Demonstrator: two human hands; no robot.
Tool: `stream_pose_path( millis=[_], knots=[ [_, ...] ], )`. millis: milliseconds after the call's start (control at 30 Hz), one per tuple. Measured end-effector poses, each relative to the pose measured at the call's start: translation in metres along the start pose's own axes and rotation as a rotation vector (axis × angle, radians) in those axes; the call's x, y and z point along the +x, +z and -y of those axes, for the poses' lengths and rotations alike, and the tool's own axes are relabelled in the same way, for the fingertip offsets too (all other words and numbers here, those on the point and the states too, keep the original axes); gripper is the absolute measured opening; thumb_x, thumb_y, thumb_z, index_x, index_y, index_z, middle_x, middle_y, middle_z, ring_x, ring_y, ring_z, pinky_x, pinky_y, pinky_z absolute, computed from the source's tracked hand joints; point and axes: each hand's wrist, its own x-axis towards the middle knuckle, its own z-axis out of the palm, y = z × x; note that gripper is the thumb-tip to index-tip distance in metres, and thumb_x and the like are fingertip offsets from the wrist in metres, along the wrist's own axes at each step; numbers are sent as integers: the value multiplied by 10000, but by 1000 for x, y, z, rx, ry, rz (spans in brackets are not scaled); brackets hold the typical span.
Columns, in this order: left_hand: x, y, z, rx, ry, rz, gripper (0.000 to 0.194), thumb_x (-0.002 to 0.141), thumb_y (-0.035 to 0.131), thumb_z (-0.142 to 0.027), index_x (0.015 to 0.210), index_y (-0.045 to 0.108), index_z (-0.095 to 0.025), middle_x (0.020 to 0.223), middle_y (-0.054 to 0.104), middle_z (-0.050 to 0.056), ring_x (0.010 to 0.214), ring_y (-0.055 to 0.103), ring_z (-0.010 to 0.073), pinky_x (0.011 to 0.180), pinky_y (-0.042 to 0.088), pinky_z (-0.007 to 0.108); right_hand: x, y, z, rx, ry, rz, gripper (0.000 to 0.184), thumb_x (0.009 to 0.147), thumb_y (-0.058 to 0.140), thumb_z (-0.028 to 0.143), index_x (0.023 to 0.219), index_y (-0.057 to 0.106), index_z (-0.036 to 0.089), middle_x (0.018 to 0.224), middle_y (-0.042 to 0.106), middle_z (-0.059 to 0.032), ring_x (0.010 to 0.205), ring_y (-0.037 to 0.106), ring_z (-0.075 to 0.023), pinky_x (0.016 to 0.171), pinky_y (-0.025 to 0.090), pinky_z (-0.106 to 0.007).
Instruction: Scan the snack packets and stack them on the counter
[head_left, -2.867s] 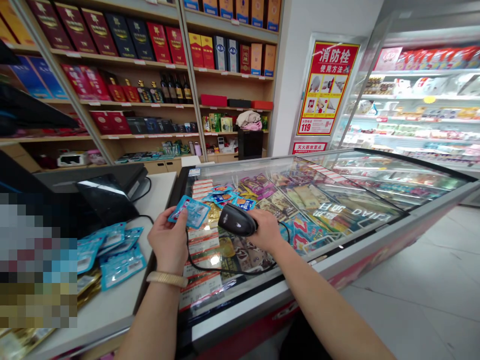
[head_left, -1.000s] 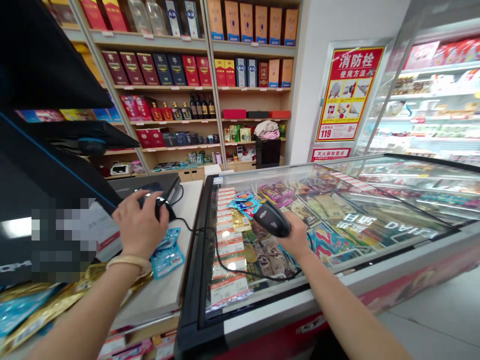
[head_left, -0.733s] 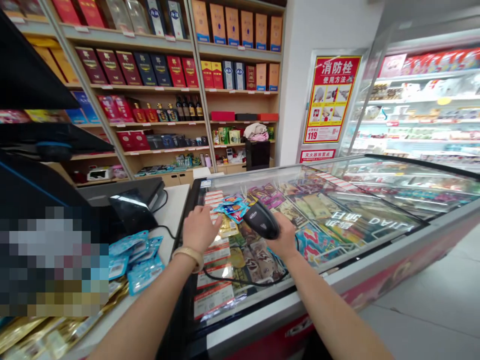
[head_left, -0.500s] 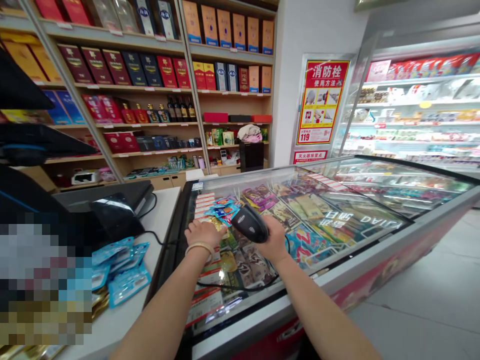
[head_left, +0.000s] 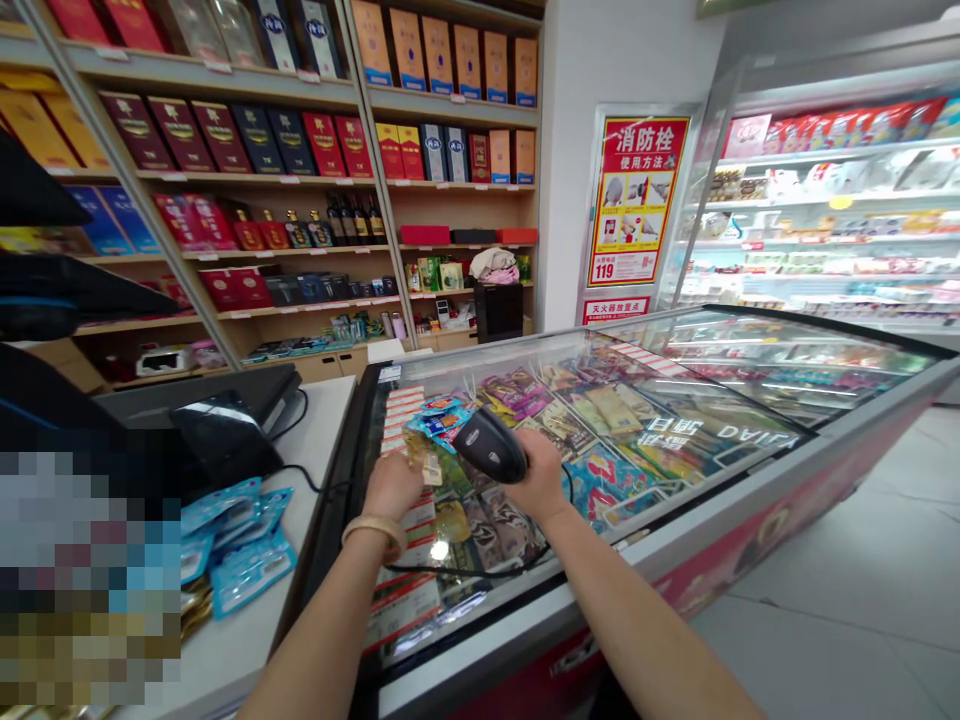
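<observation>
Left grip pinches a gold packet, jutting right toward the scanner.

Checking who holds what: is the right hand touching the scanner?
Touching: the head view shows the right hand closed around the scanner, no gap between them.

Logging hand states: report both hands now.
Left hand: at the gold packet; whether it grips cannot be told.
Right hand: closed around the black scanner.

Behind the glass-topped freezer stand tall wooden shelves and a white wall with a red poster. A brightly lit fridge rises beyond the freezer's right end, a white counter stands left of the freezer, pale floor to its right.
</observation>
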Motion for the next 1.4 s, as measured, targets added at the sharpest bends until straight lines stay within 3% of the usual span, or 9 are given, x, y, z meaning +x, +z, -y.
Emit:
stream_pose_path(
  millis=[67, 133, 233, 333, 833, 1400],
  knots=[
    [-8, -6, 2, -130, 19, 0, 286, 703, 537, -494, 625, 487, -223, 715, 649, 115, 832, 658, 302, 764, 511, 431, 0, 0, 0, 1, -3, 12, 204, 726, 559, 258, 881, 673, 192, 767, 667, -73, 734, 621, -234, 679, 472, -336],
    [-17, -12, 2, -421, 15, -16, 341, 708, 534, -557, 686, 470, -223, 731, 646, 61, 768, 657, 241, 717, 531, 382, 1, 0, 1, 3, -8, 27, 200, 734, 561, 263, 882, 672, 189, 764, 665, -72, 727, 617, -230, 673, 468, -331],
    [-30, -18, -4, -999, -13, -48, 412, 605, 718, -515, 730, 468, -213, 739, 640, 4, 721, 645, 178, 702, 544, 330, 1, 0, 1, 3, -14, 64, 181, 751, 571, 284, 870, 670, 191, 749, 658, -65, 709, 608, -222, 654, 459, -320],
    [-36, -21, -10, -1241, -13, -88, 453, 552, 816, -431, 763, 484, -206, 750, 655, -13, 706, 646, 155, 672, 551, 299, 0, 0, 1, 1, -18, 99, 190, 752, 584, 299, 884, 672, 196, 760, 663, -62, 714, 607, -219, 656, 455, -317],
    [-34, -17, -7, -1207, 92, -163, 484, 602, 822, -450, 829, 470, -208, 708, 647, -26, 619, 650, 142, 567, 538, 251, -4, 3, -2, -54, -8, 364, 262, 678, 654, 272, 932, 680, 214, 833, 714, -57, 783, 650, -231, 706, 454, -311],
    [-34, -16, -5, -1178, 132, -163, 431, 651, 778, -445, 833, 460, -217, 686, 598, -52, 625, 656, 154, 581, 563, 287, -4, 4, -1, -61, 8, 406, 247, 670, 642, 250, 912, 680, 214, 828, 707, -53, 779, 643, -229, 709, 451, -302]
  ],
)
